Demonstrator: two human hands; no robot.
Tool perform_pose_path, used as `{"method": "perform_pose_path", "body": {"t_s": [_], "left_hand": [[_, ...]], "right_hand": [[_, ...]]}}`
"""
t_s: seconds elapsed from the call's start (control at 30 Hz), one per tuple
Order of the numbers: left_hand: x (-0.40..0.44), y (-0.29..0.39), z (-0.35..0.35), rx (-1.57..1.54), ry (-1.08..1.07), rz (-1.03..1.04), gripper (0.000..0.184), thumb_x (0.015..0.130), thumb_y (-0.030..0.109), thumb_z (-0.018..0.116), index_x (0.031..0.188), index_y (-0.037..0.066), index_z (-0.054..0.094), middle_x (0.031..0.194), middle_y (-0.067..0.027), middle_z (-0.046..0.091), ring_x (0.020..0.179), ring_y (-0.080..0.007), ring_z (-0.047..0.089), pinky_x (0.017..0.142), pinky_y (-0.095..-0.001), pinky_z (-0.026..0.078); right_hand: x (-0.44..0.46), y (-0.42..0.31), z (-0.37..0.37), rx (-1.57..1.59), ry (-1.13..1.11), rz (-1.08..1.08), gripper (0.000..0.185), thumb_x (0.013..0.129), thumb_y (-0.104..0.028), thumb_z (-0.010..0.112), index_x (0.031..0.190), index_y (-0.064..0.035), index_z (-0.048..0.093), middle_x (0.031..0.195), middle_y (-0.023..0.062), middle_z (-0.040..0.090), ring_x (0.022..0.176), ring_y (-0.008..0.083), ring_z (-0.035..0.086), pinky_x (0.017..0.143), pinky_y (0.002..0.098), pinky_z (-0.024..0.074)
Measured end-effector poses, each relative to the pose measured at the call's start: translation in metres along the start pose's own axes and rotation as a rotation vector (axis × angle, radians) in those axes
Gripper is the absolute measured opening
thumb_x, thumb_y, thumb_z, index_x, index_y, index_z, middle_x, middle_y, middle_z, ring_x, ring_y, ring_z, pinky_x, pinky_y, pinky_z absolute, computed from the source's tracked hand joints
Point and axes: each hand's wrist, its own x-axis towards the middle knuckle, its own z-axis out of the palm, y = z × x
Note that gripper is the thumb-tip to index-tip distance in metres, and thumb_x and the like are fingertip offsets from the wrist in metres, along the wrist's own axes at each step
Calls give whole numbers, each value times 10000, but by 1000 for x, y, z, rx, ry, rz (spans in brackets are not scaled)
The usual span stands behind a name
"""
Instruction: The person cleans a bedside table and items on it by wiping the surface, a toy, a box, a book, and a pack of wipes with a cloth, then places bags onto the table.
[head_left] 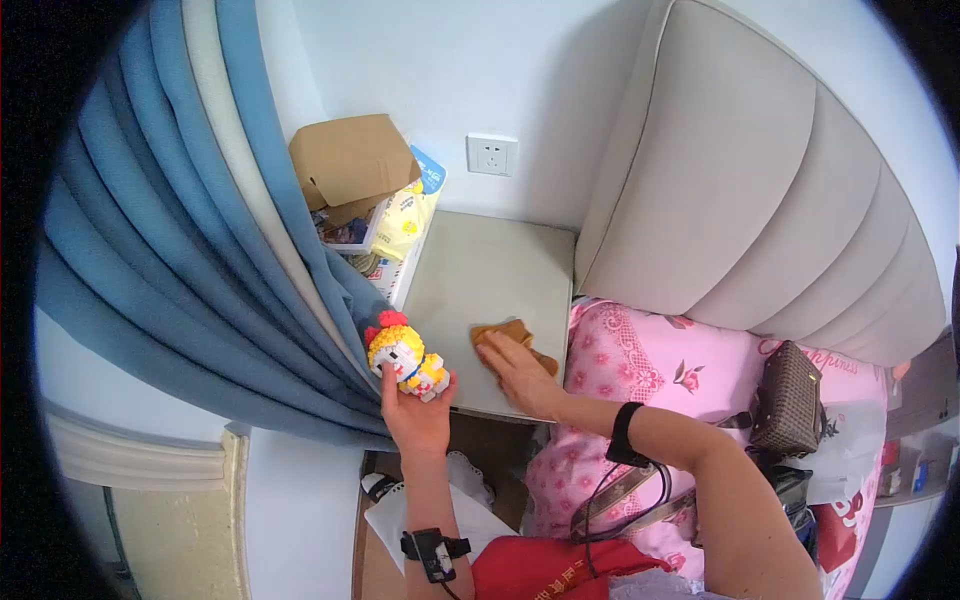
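In the head view, my left hand (pixel 420 418) grips a small yellow and white block-built figure (pixel 405 357) with a red bow on its head, held up just off the front left of the bedside table. My right hand (pixel 520 375) lies with its fingers stretched out on a brown cloth (pixel 497 333), pressing it against the tabletop near the right edge. Part of the cloth is hidden beneath the palm. The pale grey-green bedside table (pixel 490 260) is under the cloth.
An open cardboard box (pixel 355 158) and a yellow packet (pixel 404 222) sit at the table's back left. A blue curtain (pixel 230 300) hangs on the left. To the right are a padded headboard (pixel 720 160), a pink bed (pixel 640 350) and a brown handbag (pixel 788 400). A wall socket (pixel 492 155) is behind.
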Motion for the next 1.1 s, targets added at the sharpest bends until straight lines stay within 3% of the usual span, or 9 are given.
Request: {"method": "perform_pose_path", "body": {"t_s": [0.17,0.3,0.4,0.5,0.63,0.87,0.97,1.03,1.1], "left_hand": [[3,4,-15,3,-30,12,465,934,458,589,1286,166,503,1231,-23,579,1085,-213,564,899,-498,461],[4,5,-17,-2,-29,5,467,931,444,603,1287,159,501,1230,-27,579,1099,-216,559,906,-502,460],[5,4,-14,-41,-33,28,438,919,466,607,1239,176,537,1124,-60,625,1019,-251,601,871,-492,474],[4,8,-14,-48,-24,34,475,927,446,608,1289,158,499,1231,-34,578,1101,-225,558,909,-504,465],[0,10,-11,-64,-32,55,471,924,454,608,1279,161,506,1199,-45,590,1078,-235,570,897,-500,469],[2,6,-14,-25,-41,40,458,921,465,606,1271,187,510,1169,-56,601,1046,-246,589,889,-497,464],[1,5,-11,-10,12,56,452,921,452,612,1267,177,517,1178,-38,603,1064,-234,580,904,-506,453],[2,6,-19,1,-24,42,440,928,432,612,1261,158,524,1186,-34,602,1079,-222,577,916,-506,456],[2,6,-20,-13,-18,36,441,917,440,623,1257,177,524,1181,-33,605,1063,-232,581,901,-510,454]], "right_hand": [[56,67,16,-153,606,574,663,750,89,537,1394,44,383,1422,285,383,1347,429,358,1157,454,276],[110,144,14,-262,800,722,617,817,37,525,1411,34,361,1393,286,418,1318,422,379,1150,444,274],[132,172,10,-334,767,727,566,818,-30,522,1371,40,420,1371,242,465,1298,392,407,1118,442,312],[150,171,-13,-177,654,831,489,801,-34,518,1287,16,519,1340,203,519,1291,367,425,1107,429,331],[139,151,10,-131,665,548,357,759,-43,568,1110,-36,631,1147,178,637,1135,358,568,996,420,449],[55,-25,37,434,-77,16,412,740,31,541,1137,-44,623,1189,155,625,1130,328,581,993,412,456],[27,-30,18,378,-152,-200,481,753,47,530,1222,-47,580,1267,179,573,1201,339,533,1052,412,411],[31,36,45,308,3,-120,509,773,13,524,1277,-53,544,1316,202,528,1258,365,480,1096,438,359],[62,71,-4,-244,99,61,474,808,-59,525,1282,-63,543,1357,196,495,1303,384,424,1126,476,304]]}}
